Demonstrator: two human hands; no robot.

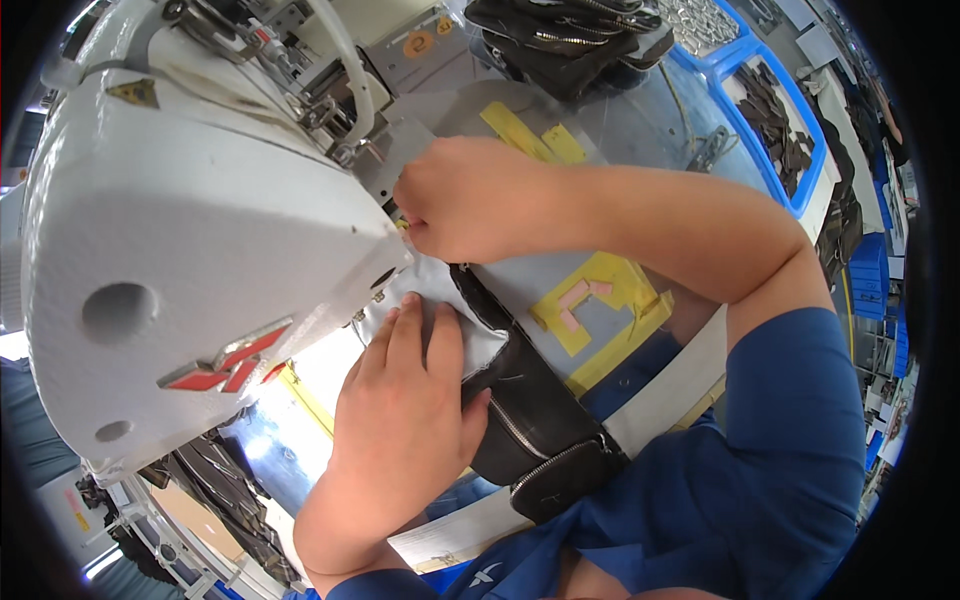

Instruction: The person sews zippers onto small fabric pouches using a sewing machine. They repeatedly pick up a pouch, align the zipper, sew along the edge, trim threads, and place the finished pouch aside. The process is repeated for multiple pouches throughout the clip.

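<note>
Lying on the table beside the sewing machine, the dark bag slants from between the hands toward the person's body, with its grey cloth uppermost near the machine. A silver zip runs along it, and a small zipped pocket sits at its near end. The left hand rests flat on the grey cloth, fingers extended and a little spread, clasping nothing, its thumb out over the dark part of the bag. The right hand is curled in by the machine's working end, its fingers bent inward; whether they pinch anything, I cannot tell. Just right of the bag, yellow tape marks the table, with pink strips inside it; more tape lies beyond the right forearm. Farther out, dark zipped pieces are heaped at the table's far side. Right of the heap stand two blue trays, one holding small silvery parts, the other dark scraps. Other dark zipped pieces hang at lower left, below the machine.
</note>
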